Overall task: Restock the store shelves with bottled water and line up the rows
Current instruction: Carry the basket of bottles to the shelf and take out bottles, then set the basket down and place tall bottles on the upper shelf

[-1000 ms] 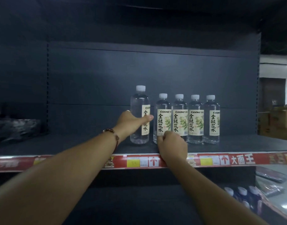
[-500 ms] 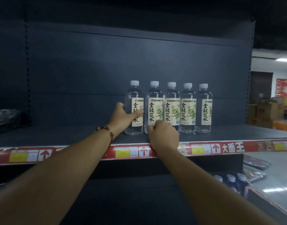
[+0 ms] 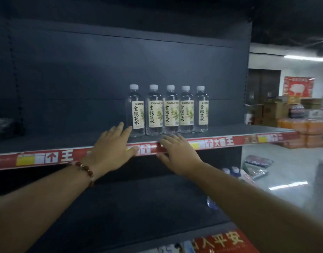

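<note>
Standing upright near the shelf's (image 3: 47,141) front edge, five water bottles (image 3: 168,110) form a tight row. Both hands hover released, fingers spread: left hand (image 3: 111,148) just left of the row, right hand (image 3: 177,152) over the red edge strip (image 3: 220,141). Bare shelf stretches leftward.

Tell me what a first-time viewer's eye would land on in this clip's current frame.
A tight row of five clear plastic water bottles with white caps and cream labels stands alone on the dark grey metal shelf. In front, the left hand and the right hand are open with spread fingers at the red price strip, holding nothing.
</note>
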The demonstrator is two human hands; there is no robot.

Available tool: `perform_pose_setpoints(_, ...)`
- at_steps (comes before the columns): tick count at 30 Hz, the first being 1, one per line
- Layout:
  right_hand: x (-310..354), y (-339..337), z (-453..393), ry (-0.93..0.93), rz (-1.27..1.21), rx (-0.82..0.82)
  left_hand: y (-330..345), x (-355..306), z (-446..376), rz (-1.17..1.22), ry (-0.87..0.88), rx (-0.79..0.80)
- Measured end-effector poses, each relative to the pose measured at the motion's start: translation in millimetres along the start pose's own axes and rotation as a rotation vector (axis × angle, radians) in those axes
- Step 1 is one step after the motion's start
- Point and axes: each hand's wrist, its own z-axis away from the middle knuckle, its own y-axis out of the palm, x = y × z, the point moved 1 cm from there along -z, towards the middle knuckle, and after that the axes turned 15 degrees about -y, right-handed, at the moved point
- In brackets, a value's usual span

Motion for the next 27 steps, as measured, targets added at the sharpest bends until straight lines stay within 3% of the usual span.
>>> perform_pose_setpoints(6, 2.8, -11.4, 150.6, 0.213, -0.036, 0.254, 35.8, -88.6, 94.7, 0.051, 0.261, 0.087)
perform_pose_setpoints(10, 0.6, -29.6, 293.0, 0.461, -0.079, 0.314, 80.2, -185.2, 165.4, 0.155, 0.414, 0.223)
perform_pose_setpoints(14, 15.8, -60.3, 460.6, 0.733, -0.041, 0.481, 108.3, -301.4, 261.0, 0.243, 0.624, 0.362)
perform_pose_setpoints(21, 98.4, -97.2, 741.6, 1.304, -0.028, 0.630, 118.1, -475.3, 468.1, 0.262, 1.088, 0.605)
perform_pose_setpoints(27, 175.1, -85.3, 885.9, 1.707, -0.155, 0.717, 135.0, -552.5, 615.9, 0.167, 1.353, 0.658)
